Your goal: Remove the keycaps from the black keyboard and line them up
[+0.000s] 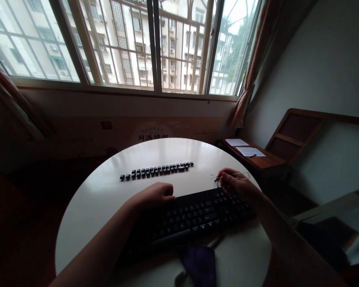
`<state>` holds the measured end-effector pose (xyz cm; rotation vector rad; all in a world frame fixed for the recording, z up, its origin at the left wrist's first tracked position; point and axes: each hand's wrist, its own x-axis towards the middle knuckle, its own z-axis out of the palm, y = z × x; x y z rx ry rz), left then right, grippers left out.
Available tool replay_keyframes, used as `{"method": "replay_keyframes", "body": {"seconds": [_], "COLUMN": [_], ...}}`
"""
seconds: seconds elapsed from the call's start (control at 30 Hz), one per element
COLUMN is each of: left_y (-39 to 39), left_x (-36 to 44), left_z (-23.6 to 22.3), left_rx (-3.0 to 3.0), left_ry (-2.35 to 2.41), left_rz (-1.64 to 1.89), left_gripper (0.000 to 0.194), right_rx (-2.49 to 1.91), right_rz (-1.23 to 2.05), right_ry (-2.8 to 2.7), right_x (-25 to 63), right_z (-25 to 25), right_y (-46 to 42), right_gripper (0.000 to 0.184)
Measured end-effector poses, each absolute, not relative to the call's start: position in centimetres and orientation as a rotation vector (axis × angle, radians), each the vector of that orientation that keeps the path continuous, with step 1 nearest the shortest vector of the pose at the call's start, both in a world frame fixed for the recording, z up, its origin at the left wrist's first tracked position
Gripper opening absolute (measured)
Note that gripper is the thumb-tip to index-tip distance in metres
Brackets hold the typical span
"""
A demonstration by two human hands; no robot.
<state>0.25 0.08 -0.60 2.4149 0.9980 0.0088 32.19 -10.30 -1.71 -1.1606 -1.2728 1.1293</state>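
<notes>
A black keyboard (197, 213) lies at a slant across the round white table (86, 215). My left hand (158, 192) is closed at its far left edge, fingers curled and thumb along the top, holding the frame; the fingertips are hidden. Over the keyboard's far right part, my right hand (229, 181) pinches a keycap puller (214, 177) with thin wire loops that point left. Whether a keycap sits in the wires is too small to tell. Beyond the keyboard, loose black keycaps (157, 171) stand in two slanting rows.
Near me on the table lie a purple cloth-like thing (200, 263) and a dark brush-like thing (181, 278), both dim. To the right, papers (251, 152) and a pen (253, 156) lie on a wooden chair (275, 159). A barred window (155, 48) is ahead.
</notes>
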Motion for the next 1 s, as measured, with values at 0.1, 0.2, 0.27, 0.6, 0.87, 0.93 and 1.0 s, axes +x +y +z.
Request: {"method": "replay_keyframes", "body": {"seconds": [0.1, 0.2, 0.27, 0.6, 0.87, 0.93, 1.0], "left_y": [0.1, 0.2, 0.3, 0.7, 0.6, 0.6, 0.7], "left_x": [0.4, 0.4, 0.4, 0.3, 0.3, 0.3, 0.3], "left_z": [-0.5, -0.5, -0.6, -1.0, -0.9, -0.9, -1.0], "left_rx": [2.415, 2.407, 2.398, 2.366, 2.356, 2.351, 2.354], "left_ry": [1.003, 1.004, 1.004, 1.001, 0.990, 0.993, 0.995], "left_rz": [-0.001, -0.006, -0.006, -0.014, -0.016, -0.025, -0.024], "left_gripper": [0.029, 0.030, 0.030, 0.033, 0.035, 0.035, 0.034], "right_rx": [-1.165, -1.237, -1.275, -1.374, -1.419, -1.424, -1.425], "right_rz": [1.102, 0.946, 0.879, 0.750, 0.681, 0.680, 0.666], "right_ry": [-1.133, -1.081, -1.090, -1.230, -1.319, -1.344, -1.353], "right_x": [32.8, 32.9, 32.8, 31.6, 31.6, 31.6, 31.6], "right_z": [-4.0, -5.2, -5.4, -5.8, -6.1, -6.3, -6.5], "right_y": [-9.6, -9.2, -9.3, -9.5, -9.3, -9.3, -9.3], "right_gripper": [0.040, 0.042, 0.041, 0.041, 0.045, 0.046, 0.045]}}
